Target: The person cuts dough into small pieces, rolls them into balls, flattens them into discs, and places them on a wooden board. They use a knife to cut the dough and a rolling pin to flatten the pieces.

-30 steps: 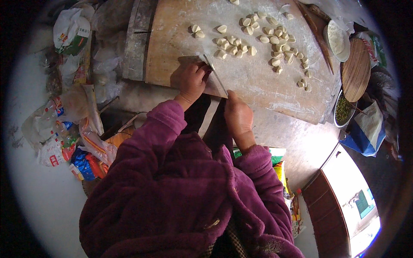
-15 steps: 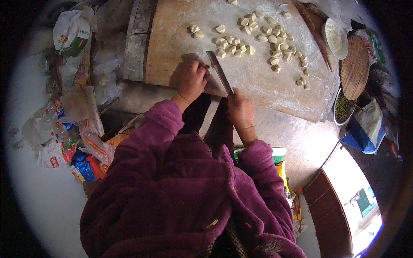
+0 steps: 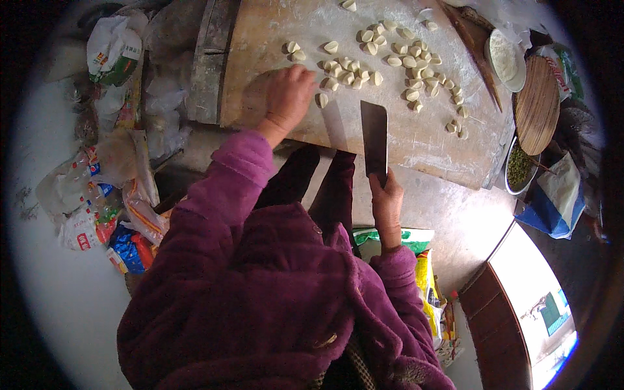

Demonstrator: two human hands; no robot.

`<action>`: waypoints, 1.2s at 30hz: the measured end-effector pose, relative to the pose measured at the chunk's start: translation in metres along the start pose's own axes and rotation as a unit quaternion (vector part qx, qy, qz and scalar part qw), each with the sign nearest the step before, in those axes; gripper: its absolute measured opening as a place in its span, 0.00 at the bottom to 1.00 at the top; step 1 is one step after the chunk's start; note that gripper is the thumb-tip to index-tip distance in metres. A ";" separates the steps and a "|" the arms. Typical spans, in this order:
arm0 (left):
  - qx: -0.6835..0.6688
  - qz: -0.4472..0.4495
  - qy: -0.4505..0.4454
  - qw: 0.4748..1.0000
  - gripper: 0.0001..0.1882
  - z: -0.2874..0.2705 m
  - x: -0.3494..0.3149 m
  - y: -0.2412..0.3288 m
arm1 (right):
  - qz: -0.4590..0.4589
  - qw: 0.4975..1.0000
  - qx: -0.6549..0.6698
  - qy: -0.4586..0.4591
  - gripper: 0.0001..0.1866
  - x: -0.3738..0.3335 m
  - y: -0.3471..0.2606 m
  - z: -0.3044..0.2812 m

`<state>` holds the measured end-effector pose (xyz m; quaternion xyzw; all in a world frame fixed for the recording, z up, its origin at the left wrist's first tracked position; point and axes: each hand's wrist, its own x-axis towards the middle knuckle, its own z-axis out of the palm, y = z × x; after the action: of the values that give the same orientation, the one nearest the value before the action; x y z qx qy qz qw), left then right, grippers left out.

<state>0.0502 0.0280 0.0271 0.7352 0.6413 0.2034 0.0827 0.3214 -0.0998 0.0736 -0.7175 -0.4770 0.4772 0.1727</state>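
My right hand (image 3: 387,203) grips the handle of a cleaver (image 3: 374,138), whose broad dark blade stands over the board's near edge. My left hand (image 3: 289,97) is over the left part of the floured wooden board (image 3: 390,133), its fingers bent and close together; whatever they hold, if anything, is hidden beneath them. Just right of those fingers lies a cut dough piece (image 3: 323,100). Several more small pale dough pieces (image 3: 426,73) are scattered across the middle and far parts of the board.
A long rolling pin (image 3: 478,55) lies along the board's right side. Beyond it are a bowl of flour (image 3: 505,60), a round wooden lid (image 3: 537,104) and a bowl of chopped green filling (image 3: 519,166). Plastic bags (image 3: 114,52) crowd the left.
The cleaver has swung right and toward me, away from my left hand. My left hand has moved forward slightly. A separate dough piece now shows beside its fingers.
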 end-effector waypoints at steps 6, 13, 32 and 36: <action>-0.018 -0.021 0.004 1.000 0.10 0.034 0.005 0.039 | 0.017 1.000 0.014 0.002 0.11 -0.012 0.013 -0.004; -0.226 -0.094 0.050 0.968 0.12 0.015 -0.038 0.035 | 0.047 0.999 0.006 0.001 0.11 -0.019 0.013 -0.002; -0.164 -0.119 0.032 0.979 0.15 0.011 -0.085 0.000 | -0.102 0.979 -0.163 -0.066 0.12 0.005 -0.055 0.040; -0.176 -0.114 0.034 0.977 0.14 0.009 -0.084 -0.005 | -0.123 0.959 -0.240 -0.086 0.11 0.012 -0.066 0.051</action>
<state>0.0420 -0.0517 0.0008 0.6237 0.6775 0.3276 0.2116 0.2448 -0.0683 0.0889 -0.6302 -0.6751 0.3833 0.0110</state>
